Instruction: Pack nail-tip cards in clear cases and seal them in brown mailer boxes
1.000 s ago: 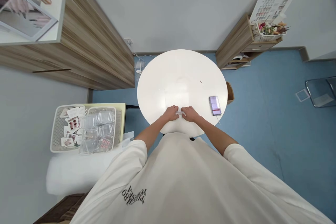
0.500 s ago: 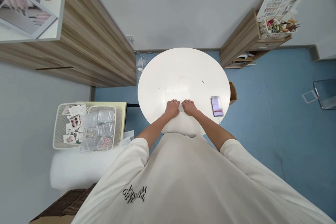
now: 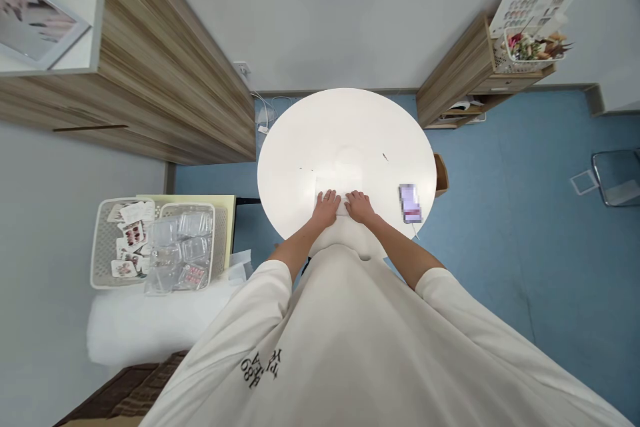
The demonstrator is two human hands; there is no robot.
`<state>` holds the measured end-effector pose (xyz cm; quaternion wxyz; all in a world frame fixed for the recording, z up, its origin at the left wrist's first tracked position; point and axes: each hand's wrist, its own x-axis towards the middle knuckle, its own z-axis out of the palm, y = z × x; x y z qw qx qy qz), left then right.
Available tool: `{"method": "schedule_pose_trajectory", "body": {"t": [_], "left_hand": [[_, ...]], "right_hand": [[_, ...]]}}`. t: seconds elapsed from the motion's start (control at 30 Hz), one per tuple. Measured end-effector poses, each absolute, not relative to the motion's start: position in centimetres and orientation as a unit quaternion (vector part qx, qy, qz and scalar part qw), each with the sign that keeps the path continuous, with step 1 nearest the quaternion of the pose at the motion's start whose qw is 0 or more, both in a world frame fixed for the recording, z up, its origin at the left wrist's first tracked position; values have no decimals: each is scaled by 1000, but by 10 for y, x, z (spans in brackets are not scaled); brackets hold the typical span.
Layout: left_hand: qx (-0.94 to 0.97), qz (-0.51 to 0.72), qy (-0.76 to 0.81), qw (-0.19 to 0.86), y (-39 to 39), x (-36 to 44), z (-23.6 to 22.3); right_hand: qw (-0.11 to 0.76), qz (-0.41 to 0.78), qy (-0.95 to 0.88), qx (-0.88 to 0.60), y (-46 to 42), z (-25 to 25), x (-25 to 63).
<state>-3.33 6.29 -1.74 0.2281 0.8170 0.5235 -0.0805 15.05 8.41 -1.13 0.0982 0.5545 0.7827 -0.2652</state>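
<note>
A thin white sheet [image 3: 340, 183], which looks like paper, lies on the round white table [image 3: 350, 120] near its front edge. It barely stands out against the white top. My left hand [image 3: 327, 208] rests palm down on the left part of the sheet, fingers slightly apart. Close beside it, my right hand [image 3: 359, 206] presses down on the right part with its fingers stretched forward. A strip of the sheet shows between the hands; their palms hide the rest of its near part.
A phone [image 3: 411, 203] with a cable lies at the table's right. Left of the table, white baskets [image 3: 213, 247] hold clear plastic boxes and cards. A wooden cabinet [image 3: 200, 80] stands behind left, a smaller one [image 3: 455, 73] behind right. A dark mark [image 3: 385, 157] shows on the tabletop.
Both hands stay on the sheet, with the fingers slightly more spread. More of the sheet's far part shows in front of the fingertips. The whole view has shifted a little.
</note>
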Motion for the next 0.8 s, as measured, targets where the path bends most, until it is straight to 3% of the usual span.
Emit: {"method": "schedule_pose_trajectory", "body": {"t": [0.37,0.8], "left_hand": [[826,-77,515,215,49,-36,-14],[819,-49,496,286,47,-48,5]], "right_hand": [[91,-255,843,465,50,-1,157],[45,-312,822,474,52,10,160]]}}
